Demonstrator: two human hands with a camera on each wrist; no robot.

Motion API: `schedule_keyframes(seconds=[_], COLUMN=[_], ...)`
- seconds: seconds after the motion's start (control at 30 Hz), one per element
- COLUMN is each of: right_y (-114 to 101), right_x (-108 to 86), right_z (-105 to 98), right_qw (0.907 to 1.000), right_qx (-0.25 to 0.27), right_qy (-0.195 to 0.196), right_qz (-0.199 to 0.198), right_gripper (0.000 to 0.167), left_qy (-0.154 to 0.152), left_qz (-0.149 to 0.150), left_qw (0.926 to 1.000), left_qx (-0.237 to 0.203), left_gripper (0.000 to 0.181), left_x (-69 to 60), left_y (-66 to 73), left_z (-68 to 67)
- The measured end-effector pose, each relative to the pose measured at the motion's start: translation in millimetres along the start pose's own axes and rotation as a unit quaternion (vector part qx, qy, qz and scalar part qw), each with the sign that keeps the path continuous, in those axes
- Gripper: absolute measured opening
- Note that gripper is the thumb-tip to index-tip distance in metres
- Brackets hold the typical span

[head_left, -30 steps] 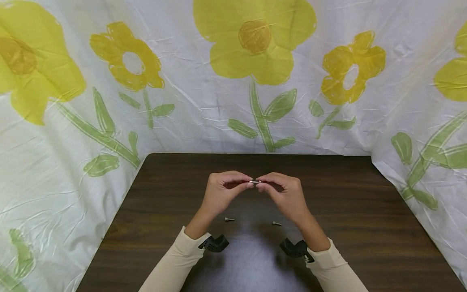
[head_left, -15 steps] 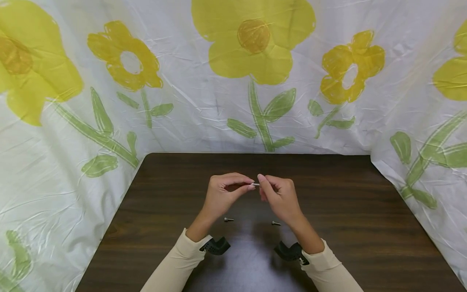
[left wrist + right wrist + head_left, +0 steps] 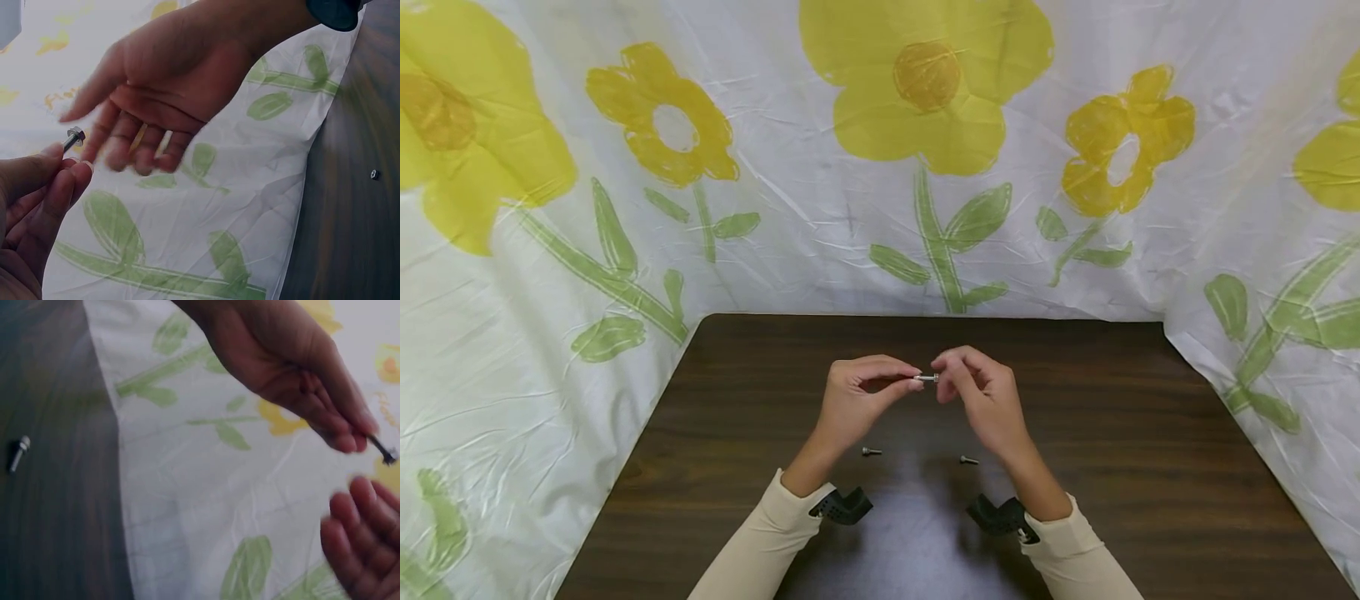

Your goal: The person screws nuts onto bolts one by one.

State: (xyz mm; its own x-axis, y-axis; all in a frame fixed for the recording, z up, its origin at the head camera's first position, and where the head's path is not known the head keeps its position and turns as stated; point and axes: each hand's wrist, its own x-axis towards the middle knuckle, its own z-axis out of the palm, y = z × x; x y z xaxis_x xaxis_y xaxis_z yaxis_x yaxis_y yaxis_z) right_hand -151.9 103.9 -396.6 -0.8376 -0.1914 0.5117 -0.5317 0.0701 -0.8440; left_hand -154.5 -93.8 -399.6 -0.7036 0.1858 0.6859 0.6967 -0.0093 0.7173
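My left hand [image 3: 856, 398] pinches a small metal bolt [image 3: 927, 378] between thumb and fingertips, above the far half of the table. The bolt lies nearly level and points right. Its wider end, a hexagonal head or nut [image 3: 76, 135], sticks out past the fingertips; which of the two it is, I cannot tell. Just beside that end is my right hand [image 3: 988, 398], its fingers loosely bent and apart from the bolt in the left wrist view. Two more bolts lie on the table below the hands, one on the left [image 3: 871, 452] and one on the right [image 3: 969, 460].
The dark wood-grain table [image 3: 1150, 500] runs out on all sides of the hands. A white cloth [image 3: 820, 233] printed with yellow flowers hangs along its back and sides. Each wrist carries a black camera mount [image 3: 844, 506].
My right thumb and fingers were pinching the bolt's right end, then the thumb rolled upward over it. Now those fingers are off the bolt. My left hand has kept its pinch.
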Motion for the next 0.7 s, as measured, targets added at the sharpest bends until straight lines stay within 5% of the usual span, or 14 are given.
schedule_keyframes(seconds=[0.07, 0.2, 0.37, 0.7], right_y=[1.3, 1.2, -0.7, -0.2], right_x=[0.3, 0.6, 0.7, 2.2], right_z=[-3.6, -8.3, -10.8, -10.1], right_qw=[0.9991, 0.9959, 0.9951, 0.9938], right_qx=[0.013, 0.016, 0.0, -0.012], right_qy=[-0.017, -0.039, -0.035, -0.043], right_qz=[-0.036, -0.08, -0.093, -0.102], right_gripper=[0.015, 0.035, 0.041, 0.025], left_qy=[0.003, 0.007, 0.004, 0.005], left_qz=[-0.002, -0.002, -0.002, -0.011], left_qw=[1.0, 1.0, 1.0, 0.9999], left_qx=[-0.004, -0.005, 0.003, -0.001], left_gripper=[0.014, 0.012, 0.011, 0.015], left_x=[0.5, 0.7, 1.7, 0.4], left_y=[0.1, -1.7, -1.8, 0.3], left_z=[-1.3, -4.0, -5.4, -3.4])
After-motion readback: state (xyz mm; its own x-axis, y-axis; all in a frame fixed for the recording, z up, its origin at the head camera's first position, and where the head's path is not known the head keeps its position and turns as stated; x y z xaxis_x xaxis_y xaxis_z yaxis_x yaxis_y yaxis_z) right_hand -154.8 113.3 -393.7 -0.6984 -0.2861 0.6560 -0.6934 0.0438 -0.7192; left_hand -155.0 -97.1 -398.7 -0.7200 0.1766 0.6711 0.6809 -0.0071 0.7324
